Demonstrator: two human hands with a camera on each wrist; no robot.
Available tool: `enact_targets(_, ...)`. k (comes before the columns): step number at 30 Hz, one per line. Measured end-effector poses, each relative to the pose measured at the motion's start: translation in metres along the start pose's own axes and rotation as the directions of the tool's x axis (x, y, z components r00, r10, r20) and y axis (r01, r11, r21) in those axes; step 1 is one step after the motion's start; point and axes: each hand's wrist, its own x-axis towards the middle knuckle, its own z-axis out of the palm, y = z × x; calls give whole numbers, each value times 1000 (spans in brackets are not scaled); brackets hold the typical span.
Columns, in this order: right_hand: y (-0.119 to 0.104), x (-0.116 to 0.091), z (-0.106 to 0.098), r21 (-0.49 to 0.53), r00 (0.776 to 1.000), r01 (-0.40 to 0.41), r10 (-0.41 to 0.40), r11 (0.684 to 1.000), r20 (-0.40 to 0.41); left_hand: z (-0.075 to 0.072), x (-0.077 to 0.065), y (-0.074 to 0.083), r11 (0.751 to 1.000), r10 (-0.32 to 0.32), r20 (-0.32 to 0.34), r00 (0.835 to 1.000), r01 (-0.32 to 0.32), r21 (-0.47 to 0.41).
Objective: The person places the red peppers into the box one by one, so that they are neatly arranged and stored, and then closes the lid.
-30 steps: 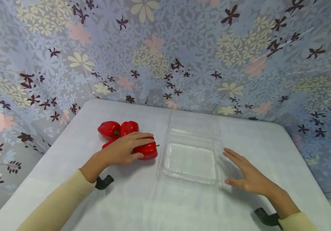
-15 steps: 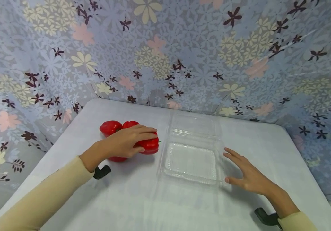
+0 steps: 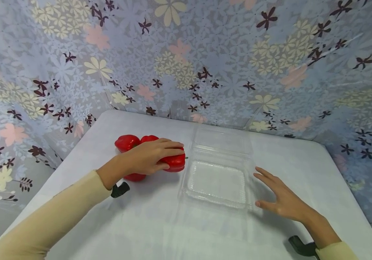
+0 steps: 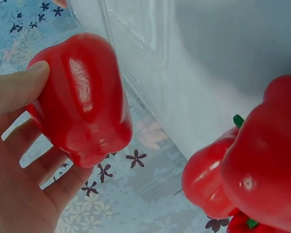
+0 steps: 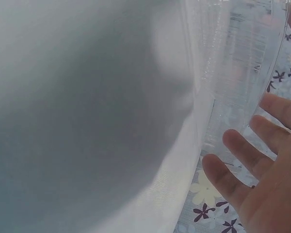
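My left hand [image 3: 148, 156] grips a red bell pepper [image 3: 175, 163], its green stem pointing right toward the container. The left wrist view shows the thumb on one side of that pepper [image 4: 82, 97] and the fingers behind it. Behind and below the hand lie more red bell peppers [image 3: 126, 142], partly hidden by it. A clear plastic container [image 3: 216, 184] stands in the middle with its hinged lid [image 3: 219, 139] folded back, away from me. Just right of it, my right hand [image 3: 284, 202] is held with fingers spread and thumb apart, grasping nothing.
A white cloth covers the table [image 3: 147, 224]. Flowered fabric [image 3: 186, 65] rises along its far edge and sides. Black wrist mounts [image 3: 119, 189] hang under both wrists, close above the tabletop.
My left hand has lifted the bell pepper and carried it slightly right and away from me, uncovering more of the nearer pepper behind. The right hand stays beside the container.
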Motion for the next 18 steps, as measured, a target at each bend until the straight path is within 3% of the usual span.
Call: enact_targets(18, 0, -3, -1, -5, 1000, 14, -14, 1000, -24, 12, 32, 13, 998, 66, 18, 998, -66, 6)
